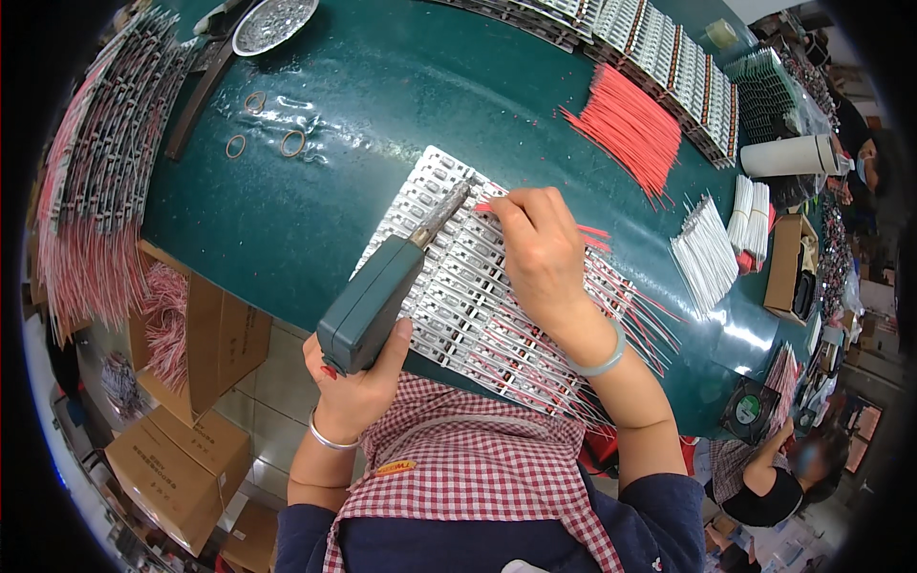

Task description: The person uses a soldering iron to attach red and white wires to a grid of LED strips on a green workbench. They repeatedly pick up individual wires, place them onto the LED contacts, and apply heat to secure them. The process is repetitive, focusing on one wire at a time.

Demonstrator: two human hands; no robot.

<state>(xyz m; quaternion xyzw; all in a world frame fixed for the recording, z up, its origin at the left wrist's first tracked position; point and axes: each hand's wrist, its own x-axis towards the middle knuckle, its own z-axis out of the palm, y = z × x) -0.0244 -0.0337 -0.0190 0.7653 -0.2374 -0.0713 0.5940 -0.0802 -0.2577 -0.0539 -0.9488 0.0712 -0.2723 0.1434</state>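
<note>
My left hand (355,387) is closed round a dark green gun-shaped tool (373,304) with a long, crusted metal nozzle. The nozzle's tip rests at or just above the upper part of a white panel (435,315) made of rows of small units with metal parts. Just right of the tip, my right hand (540,244) pinches red wires (484,207); more short red ends stick out past its far side. Thin red and white wires (535,358) trail from the panel's lower rows towards me. The exact contact between nozzle, wire and panel is too small to tell.
A red wire bundle (630,129) and white wires (705,253) lie to the right. Stacked panels (659,57) line the back; wired panels (110,162) are piled left. A metal bowl (275,24), rubber bands (293,143) and small fan (750,409) also sit on the table.
</note>
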